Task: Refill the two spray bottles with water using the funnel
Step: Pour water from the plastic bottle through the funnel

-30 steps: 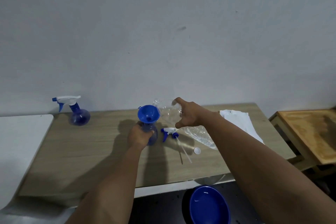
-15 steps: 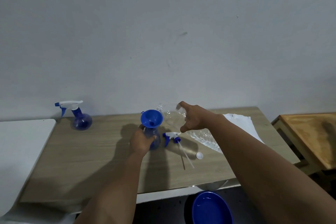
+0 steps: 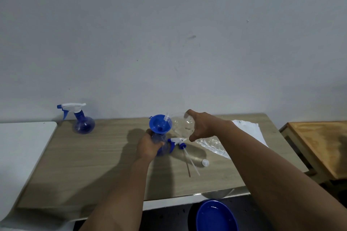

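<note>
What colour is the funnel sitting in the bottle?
Blue funnel, clearest in the head view.

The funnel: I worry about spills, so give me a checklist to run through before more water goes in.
1. Funnel seated in the open spray bottle: ok, its spout sits in the neck.
2. Bottle steadied: ok, the left hand grips its body on the table.
3. Clear water bottle aimed: ok, the right hand tilts it with its mouth over the funnel's rim.
4. Sprayer head out of the way: ok, it lies on the table beside the bottle.
5. Water level in the bottle: cannot tell.
6. Second spray bottle opened: not ok, its trigger head is on.
</note>
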A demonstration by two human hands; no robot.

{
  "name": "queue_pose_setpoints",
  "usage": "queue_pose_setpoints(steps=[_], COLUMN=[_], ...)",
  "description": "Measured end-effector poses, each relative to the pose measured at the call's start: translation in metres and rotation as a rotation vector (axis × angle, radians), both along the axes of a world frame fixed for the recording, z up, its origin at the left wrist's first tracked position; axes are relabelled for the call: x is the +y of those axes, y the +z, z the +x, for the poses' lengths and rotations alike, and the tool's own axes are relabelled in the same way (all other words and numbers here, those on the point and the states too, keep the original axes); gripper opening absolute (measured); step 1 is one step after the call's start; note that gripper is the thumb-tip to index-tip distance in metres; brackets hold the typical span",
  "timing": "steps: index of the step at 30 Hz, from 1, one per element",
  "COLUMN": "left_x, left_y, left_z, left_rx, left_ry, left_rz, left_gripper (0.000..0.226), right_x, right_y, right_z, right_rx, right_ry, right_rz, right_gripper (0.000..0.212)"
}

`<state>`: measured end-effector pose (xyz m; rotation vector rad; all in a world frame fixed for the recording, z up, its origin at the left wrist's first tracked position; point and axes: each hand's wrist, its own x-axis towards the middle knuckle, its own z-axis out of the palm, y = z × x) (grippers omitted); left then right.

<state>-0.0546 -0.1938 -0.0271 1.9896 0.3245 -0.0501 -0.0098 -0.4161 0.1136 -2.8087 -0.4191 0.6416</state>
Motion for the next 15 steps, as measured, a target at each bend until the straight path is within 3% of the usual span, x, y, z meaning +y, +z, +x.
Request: queue_pose_setpoints(steps=[15], left_x=[0.0005], left_y=[0.0001], left_z=[0.0014], left_rx=[0.061], left_ry=[-0.004], left_rz=[0.074], left_gripper=[0.037], right_x=[0.0033], right_y=[0.0060], right_z=[-0.0009], right_rx=[0.016], right_ry=[-0.003], right_rz=[-0.057], right_gripper=[0.084])
